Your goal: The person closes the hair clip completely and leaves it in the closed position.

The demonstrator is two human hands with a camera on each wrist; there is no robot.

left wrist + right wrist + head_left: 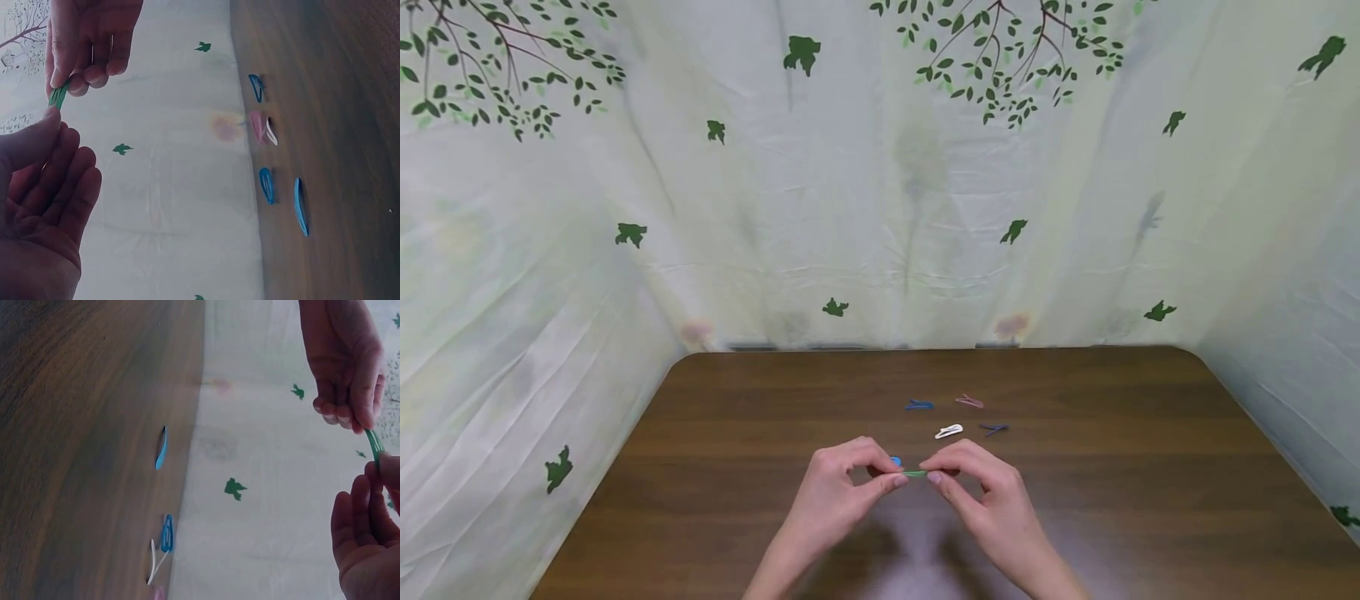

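A slim green hair clip [914, 473] is held level between both hands over the front half of the table. My left hand [844, 483] pinches one end between thumb and forefinger. At the other end, the thumb and forefinger of my right hand [988, 492] pinch it too. Only its middle shows; the fingertips hide both ends. In the left wrist view the green clip [57, 95] spans the small gap between the two hands. Just behind the left fingertips, a light blue hair clip [896, 461] lies on the table, partly covered by them.
Beyond the hands, a blue clip [919, 405], a pink clip [969, 401], a white clip [949, 431] and a dark blue clip [995, 429] lie spread on the brown wooden table [737, 500]. A pale curtain [865, 208] with leaf and bird prints surrounds the table's back and sides.
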